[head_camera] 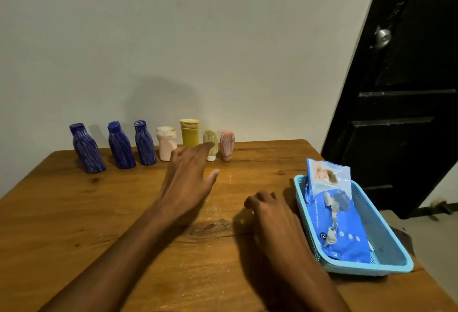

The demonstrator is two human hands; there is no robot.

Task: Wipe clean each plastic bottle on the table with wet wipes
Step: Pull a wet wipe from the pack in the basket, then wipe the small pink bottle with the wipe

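Along the far edge of the wooden counter [124, 212], against the pale wall, I see seven plastic bottles in a row: three dark blue bottles [87, 148] [121, 145] [145, 143] at the left, then a white bottle [166, 143], a taller mustard-yellow bottle [189, 133], a small pale-green tube [211, 144] standing on its white cap, and a pink tube [227, 145] at the right end. From the head view my left hand [188, 178] stretches forward over the counter with its fingers [205, 147] straight and spread, grasping nothing, the fingertips in front of the pale-green tube; I cannot tell whether they touch it. My right hand [269, 215] rests near the counter's middle, its fingers loosely curled downward and empty. Just beside that hand sits a light blue plastic basket [386, 242] at the counter's right edge, and the blue pack of wet wipes [334, 217] lies inside it, its upper end propped over the far rim. A black door [401, 88] stands behind the basket.
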